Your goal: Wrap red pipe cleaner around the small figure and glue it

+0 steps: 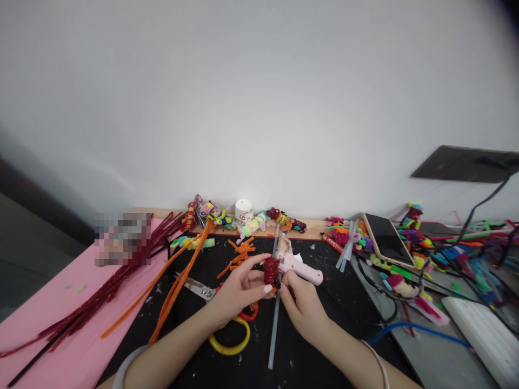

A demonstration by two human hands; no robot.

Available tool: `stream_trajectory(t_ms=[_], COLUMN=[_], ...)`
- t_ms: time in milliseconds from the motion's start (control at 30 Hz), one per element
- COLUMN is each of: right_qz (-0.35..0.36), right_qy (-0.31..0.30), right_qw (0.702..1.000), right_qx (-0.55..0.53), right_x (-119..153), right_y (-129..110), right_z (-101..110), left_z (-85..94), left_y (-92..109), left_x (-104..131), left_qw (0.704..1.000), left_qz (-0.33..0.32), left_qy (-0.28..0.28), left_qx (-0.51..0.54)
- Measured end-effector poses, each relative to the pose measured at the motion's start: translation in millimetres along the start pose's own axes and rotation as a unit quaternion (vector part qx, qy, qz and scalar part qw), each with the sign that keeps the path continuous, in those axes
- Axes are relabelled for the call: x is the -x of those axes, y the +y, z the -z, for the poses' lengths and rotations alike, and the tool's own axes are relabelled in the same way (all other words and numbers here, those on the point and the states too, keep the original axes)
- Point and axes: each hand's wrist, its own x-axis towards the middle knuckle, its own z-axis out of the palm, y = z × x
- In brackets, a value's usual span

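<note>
My left hand (239, 292) is closed around a small red glittery pipe-cleaner piece (271, 269), its thumb along the lower edge. Close by on the right, my right hand (302, 305) pinches at the piece's lower right side; a small dark spot shows at its fingertips, too small to name. Just beyond both hands lies a pale pink glue gun (302, 268), handle toward the right. A long translucent glue stick (273, 335) runs beneath the fingers toward me. Scissors (229, 351) with yellow and red-orange handles rest under my left forearm, partly hidden by it.
Cut orange pipe-cleaner bits (242, 249) lie on the black mat (308, 356). Long red pipe cleaners (109, 286) and orange ones (172, 292) stretch across the left. Rightward are a phone (389, 237), a white power strip (482, 335) and cables. A white cup (244, 210) stands by the wall.
</note>
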Motion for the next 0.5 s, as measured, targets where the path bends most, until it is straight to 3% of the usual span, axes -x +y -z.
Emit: stream_trajectory(t_ms=[267,500], right_qz=[-0.001,0.041], right_qy=[-0.017,0.004], right_qw=[1.0,0.999], right_qx=[0.001,0.017], right_x=[1.6,0.4], right_y=[0.5,-2.0], right_z=[-0.8,0.4], left_z=[-5.6,-3.1], left_y=[4.2,2.3], left_x=[-0.2,-1.0], left_qw=[0.999,0.997], left_qz=[-0.013,-0.033], left_qy=[0.009,0.02], left_qx=[-0.029,-0.072])
